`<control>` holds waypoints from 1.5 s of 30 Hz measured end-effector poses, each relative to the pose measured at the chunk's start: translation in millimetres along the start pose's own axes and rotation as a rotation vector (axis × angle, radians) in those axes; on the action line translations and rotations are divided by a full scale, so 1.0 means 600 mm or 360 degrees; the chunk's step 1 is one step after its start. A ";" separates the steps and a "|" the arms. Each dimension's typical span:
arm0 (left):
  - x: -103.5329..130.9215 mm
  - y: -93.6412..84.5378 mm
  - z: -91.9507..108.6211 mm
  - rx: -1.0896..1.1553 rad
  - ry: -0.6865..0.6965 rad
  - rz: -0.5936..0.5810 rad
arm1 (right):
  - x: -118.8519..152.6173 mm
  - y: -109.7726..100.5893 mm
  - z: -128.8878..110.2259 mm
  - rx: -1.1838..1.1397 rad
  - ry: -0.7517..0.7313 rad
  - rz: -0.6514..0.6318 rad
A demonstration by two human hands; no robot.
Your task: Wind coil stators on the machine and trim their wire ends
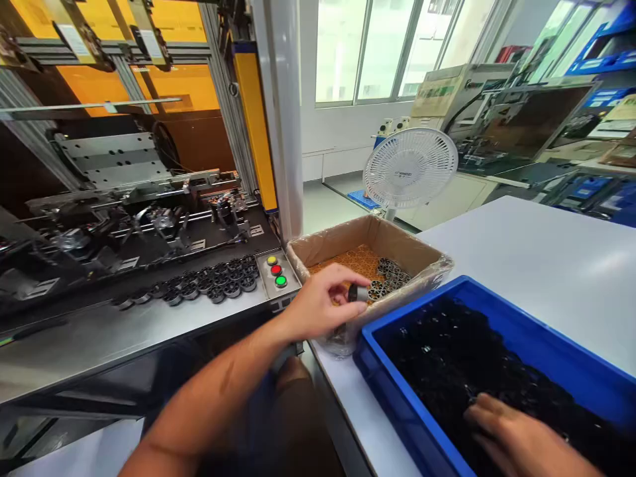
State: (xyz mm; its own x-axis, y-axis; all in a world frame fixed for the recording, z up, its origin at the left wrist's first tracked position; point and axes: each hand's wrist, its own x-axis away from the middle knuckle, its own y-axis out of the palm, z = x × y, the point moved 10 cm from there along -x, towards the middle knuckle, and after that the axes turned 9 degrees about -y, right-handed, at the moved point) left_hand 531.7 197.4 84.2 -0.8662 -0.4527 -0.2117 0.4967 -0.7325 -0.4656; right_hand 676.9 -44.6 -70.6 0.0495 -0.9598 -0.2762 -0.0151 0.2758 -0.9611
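Over the near edge of a cardboard box (pixel 328 242), my left hand (pixel 318 301) is closed on a small round part (pixel 358 293), dark at one end and silvery at the other. Inside the box, metal rings (pixel 392 275) lie on an orange patterned layer. My right hand (pixel 514 430) reaches down into a blue bin (pixel 407 401) filled with small black parts (pixel 457 344). Its fingertips touch the black parts and are blurred; whether anything is between them is hidden.
On the left, a machine (pixel 114 159) has several dark round parts (pixel 218 281) on its front ledge, beside yellow, red and green buttons (pixel 277 270). Behind the box stands a white fan (pixel 410 169). A white table (pixel 536 258) extends to the right.
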 end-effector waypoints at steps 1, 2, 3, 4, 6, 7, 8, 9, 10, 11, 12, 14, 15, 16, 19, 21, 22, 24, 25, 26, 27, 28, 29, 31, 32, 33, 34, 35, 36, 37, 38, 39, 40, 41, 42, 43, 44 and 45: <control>0.048 -0.006 -0.017 0.0379 -0.0078 0.0058 | -0.013 -0.023 0.002 -0.0015 0.0021 0.0062; 0.092 -0.002 -0.037 0.0699 -0.0161 0.0081 | -0.029 -0.050 -0.002 -0.0034 0.0043 0.0137; 0.132 0.009 -0.056 0.0941 -0.0246 0.0085 | -0.044 -0.081 -0.013 -0.0056 0.0058 0.0230; 0.167 0.025 -0.071 0.1118 -0.0333 0.0067 | -0.060 -0.115 -0.032 -0.0083 0.0057 0.0340; 0.222 0.057 -0.087 0.1366 -0.0473 0.0022 | -0.087 -0.177 -0.095 -0.0185 0.0009 0.0536; 0.242 0.070 -0.087 0.1441 -0.0520 0.0005 | -0.098 -0.203 -0.135 -0.0275 -0.0056 0.0614; 0.259 0.079 -0.083 0.1491 -0.0552 -0.0003 | -0.110 -0.221 -0.177 -0.0405 -0.0129 0.0651; 0.272 0.086 -0.076 0.1516 -0.0569 -0.0008 | -0.122 -0.231 -0.216 -0.0568 -0.0201 0.0634; 0.283 0.090 -0.066 0.1520 -0.0575 -0.0018 | -0.129 -0.242 -0.251 -0.0699 -0.0269 0.0670; 0.290 0.094 -0.056 0.1515 -0.0578 -0.0033 | -0.133 -0.250 -0.282 -0.0795 -0.0342 0.0702; 0.296 0.098 -0.046 0.1514 -0.0579 -0.0056 | -0.135 -0.255 -0.306 -0.0870 -0.0389 0.0733; 0.305 0.109 -0.029 0.1531 -0.0572 -0.0130 | -0.129 -0.260 -0.335 -0.0943 -0.0456 0.0806; 0.308 0.115 -0.023 0.1548 -0.0562 -0.0164 | -0.124 -0.260 -0.344 -0.0951 -0.0475 0.0821; 0.311 0.121 -0.019 0.1567 -0.0552 -0.0187 | -0.119 -0.259 -0.350 -0.0946 -0.0492 0.0828; 0.317 0.134 -0.018 0.1628 -0.0530 -0.0175 | -0.108 -0.254 -0.355 -0.0901 -0.0521 0.0814; 0.319 0.140 -0.023 0.1664 -0.0527 -0.0151 | -0.105 -0.255 -0.354 -0.0883 -0.0533 0.0826; 0.319 0.142 -0.025 0.1677 -0.0525 -0.0146 | -0.104 -0.256 -0.353 -0.0882 -0.0543 0.0827; 0.320 0.144 -0.028 0.1700 -0.0521 -0.0137 | -0.104 -0.256 -0.356 -0.0907 -0.0590 0.0801; 0.320 0.144 -0.028 0.1710 -0.0518 -0.0129 | -0.105 -0.255 -0.359 -0.0920 -0.0618 0.0775; 0.321 0.143 -0.029 0.1718 -0.0518 -0.0122 | -0.105 -0.253 -0.362 -0.0919 -0.0648 0.0753; 0.321 0.142 -0.029 0.1726 -0.0517 -0.0117 | -0.104 -0.252 -0.364 -0.0895 -0.0675 0.0740; 0.321 0.141 -0.028 0.1735 -0.0514 -0.0111 | -0.102 -0.251 -0.366 -0.0848 -0.0697 0.0741; 0.322 0.139 -0.028 0.1743 -0.0514 -0.0105 | -0.101 -0.250 -0.367 -0.0790 -0.0711 0.0749; 0.322 0.137 -0.028 0.1746 -0.0530 -0.0099 | -0.098 -0.247 -0.368 -0.0693 -0.0734 0.0776; 0.322 0.136 -0.029 0.1744 -0.0540 -0.0094 | -0.097 -0.245 -0.368 -0.0671 -0.0746 0.0780; 0.322 0.135 -0.030 0.1740 -0.0553 -0.0092 | -0.096 -0.243 -0.369 -0.0663 -0.0759 0.0778; 0.323 0.135 -0.032 0.1736 -0.0568 -0.0089 | -0.096 -0.241 -0.370 -0.0657 -0.0778 0.0776; 0.323 0.135 -0.035 0.1731 -0.0585 -0.0084 | -0.095 -0.241 -0.371 -0.0646 -0.0797 0.0774; 0.324 0.134 -0.038 0.1724 -0.0603 -0.0076 | -0.095 -0.241 -0.373 -0.0630 -0.0817 0.0770; 0.324 0.133 -0.041 0.1712 -0.0622 -0.0068 | -0.096 -0.241 -0.375 -0.0611 -0.0834 0.0769; 0.325 0.133 -0.044 0.1694 -0.0643 -0.0062 | -0.097 -0.243 -0.376 -0.0593 -0.0847 0.0770; 0.326 0.131 -0.047 0.1667 -0.0662 -0.0056 | -0.098 -0.244 -0.377 -0.0582 -0.0857 0.0771; 0.326 0.130 -0.050 0.1633 -0.0678 -0.0053 | -0.100 -0.246 -0.377 -0.0577 -0.0863 0.0771; 0.327 0.128 -0.051 0.1591 -0.0692 -0.0055 | -0.102 -0.247 -0.378 -0.0573 -0.0868 0.0768; 0.328 0.126 -0.052 0.1543 -0.0698 -0.0056 | -0.104 -0.247 -0.378 -0.0562 -0.0874 0.0767; 0.329 0.125 -0.052 0.1487 -0.0700 -0.0060 | -0.104 -0.248 -0.380 -0.0542 -0.0889 0.0776; 0.331 0.123 -0.051 0.1424 -0.0698 -0.0063 | -0.103 -0.250 -0.383 -0.0511 -0.0914 0.0795; 0.333 0.123 -0.049 0.1351 -0.0692 -0.0072 | -0.101 -0.251 -0.386 -0.0473 -0.0937 0.0826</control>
State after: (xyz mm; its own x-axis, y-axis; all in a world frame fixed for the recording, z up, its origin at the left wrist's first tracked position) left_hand 393.7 67.9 -18.0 -0.8740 -0.4388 0.2085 0.4857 -0.8011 0.3499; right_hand 445.0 -39.8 91.1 0.4757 -0.5081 -0.7180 -0.4383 0.5708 -0.6943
